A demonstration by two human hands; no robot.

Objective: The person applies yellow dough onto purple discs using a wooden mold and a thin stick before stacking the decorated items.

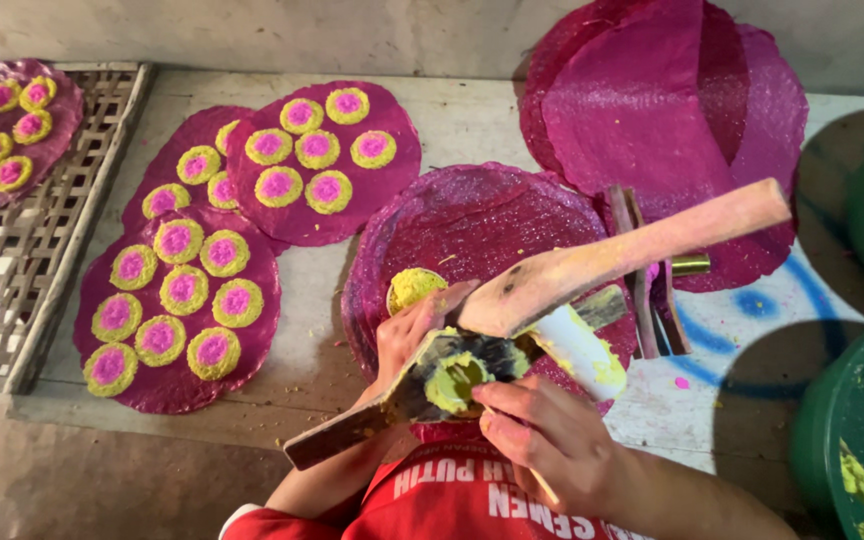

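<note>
My left hand (407, 335) grips a hinged wooden press (602, 255) near its pivot; its upper arm is swung up to the right and its lower arm (342, 437) points down left. A lump of yellow-green dough (452, 382) sits in the press cup. My right hand (542, 440) holds a white scraper (580, 352), smeared with dough, against the cup. Beneath lies a round magenta sheet (482, 215) bearing one yellow dough round (414, 287).
Magenta sheets carrying several yellow-and-pink rounds (187, 290) lie at left, one on a woven bamboo tray (12, 270). A stack of bare magenta sheets (652, 100) lies at back right. A second wooden tool (647, 290) rests mid-right. Green tubs (852, 440) stand at right.
</note>
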